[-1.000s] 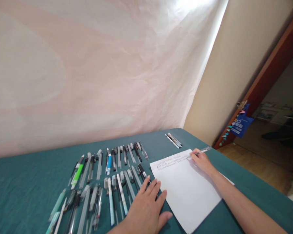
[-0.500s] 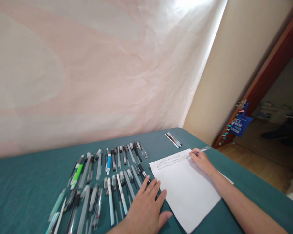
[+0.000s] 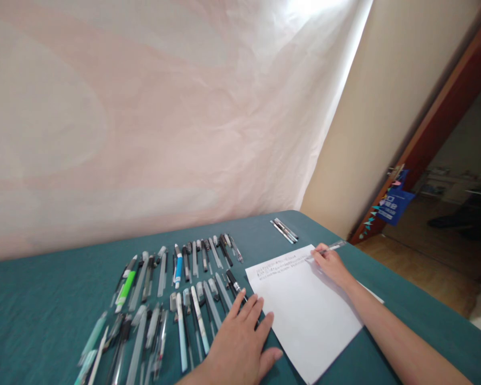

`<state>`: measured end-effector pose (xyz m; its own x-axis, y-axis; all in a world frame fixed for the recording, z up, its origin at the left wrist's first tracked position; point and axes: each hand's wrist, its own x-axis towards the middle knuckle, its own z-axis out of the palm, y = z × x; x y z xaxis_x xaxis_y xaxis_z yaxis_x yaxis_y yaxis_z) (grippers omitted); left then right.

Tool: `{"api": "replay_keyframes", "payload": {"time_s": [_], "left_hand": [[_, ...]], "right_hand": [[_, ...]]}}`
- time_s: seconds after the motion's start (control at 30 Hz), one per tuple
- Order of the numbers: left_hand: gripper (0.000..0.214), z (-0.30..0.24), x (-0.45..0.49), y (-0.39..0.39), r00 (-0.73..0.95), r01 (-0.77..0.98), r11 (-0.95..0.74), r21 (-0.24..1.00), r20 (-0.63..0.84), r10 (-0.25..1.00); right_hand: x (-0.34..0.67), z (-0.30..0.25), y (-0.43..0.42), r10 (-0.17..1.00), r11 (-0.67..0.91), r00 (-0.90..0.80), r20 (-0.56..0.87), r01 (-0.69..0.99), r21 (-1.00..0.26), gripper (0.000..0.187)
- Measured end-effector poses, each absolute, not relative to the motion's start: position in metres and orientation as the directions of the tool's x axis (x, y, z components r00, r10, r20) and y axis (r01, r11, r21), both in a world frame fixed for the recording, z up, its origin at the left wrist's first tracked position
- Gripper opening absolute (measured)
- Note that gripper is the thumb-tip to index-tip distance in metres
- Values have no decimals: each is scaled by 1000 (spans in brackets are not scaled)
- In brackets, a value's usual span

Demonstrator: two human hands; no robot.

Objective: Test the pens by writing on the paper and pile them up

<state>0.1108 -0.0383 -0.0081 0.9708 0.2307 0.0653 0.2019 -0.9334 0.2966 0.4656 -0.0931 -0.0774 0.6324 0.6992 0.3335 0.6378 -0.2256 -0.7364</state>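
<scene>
My right hand [image 3: 327, 262] pinches a clear pen [image 3: 337, 245], its tip down on a white sheet of paper [image 3: 304, 315]. Several short lines of dark handwriting [image 3: 278, 267] run across the top of the sheet, too small to read. My left hand [image 3: 242, 337] lies flat with fingers spread, the fingertips at the paper's left edge and beside a black-capped pen [image 3: 233, 279], part of which the hand covers. To its left, pens with pale blue barrels [image 3: 181, 331] and clear barrels lie in a row.
Several more pens, among them a green one [image 3: 126, 289] and a blue one [image 3: 178, 267], lie in rows on the green tablecloth [image 3: 36, 305]. A small group of pens [image 3: 284, 230] lies near the back right corner. Behind the table hangs a pale curtain [image 3: 164, 117]; a doorway stands right.
</scene>
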Motion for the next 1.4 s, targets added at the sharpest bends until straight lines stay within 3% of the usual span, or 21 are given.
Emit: {"api": "replay_keyframes", "payload": {"time_s": [0.67, 0.77, 0.87, 1.0, 1.07, 1.23, 1.4], "left_hand": [[53, -15, 109, -35, 973, 150, -956, 252, 132, 188], [51, -23, 109, -35, 970, 76, -978, 196, 211, 117], [49, -32, 110, -37, 938, -3, -992, 127, 344, 41], [46, -37, 112, -38, 910, -37, -996, 84, 414, 1], [44, -36, 111, -38, 902, -14, -995, 95, 431, 28], [34, -33, 106, -33, 890, 37, -986, 160, 443, 106], [19, -32, 104, -32, 872, 60, -976, 212, 464, 154]], "right_hand": [[455, -67, -95, 714, -209, 610, 342, 653, -728, 30], [439, -56, -97, 802, -172, 454, 387, 797, -579, 34], [406, -41, -93, 916, -55, 175, 361, 946, -320, 31], [346, -26, -77, 916, 123, -120, 383, 992, 15, 23], [319, -20, -67, 906, 205, -236, 353, 971, 123, 20], [282, -8, -53, 850, 277, -356, 388, 929, 246, 16], [273, -3, -49, 811, 304, -384, 441, 921, 243, 16]]}}
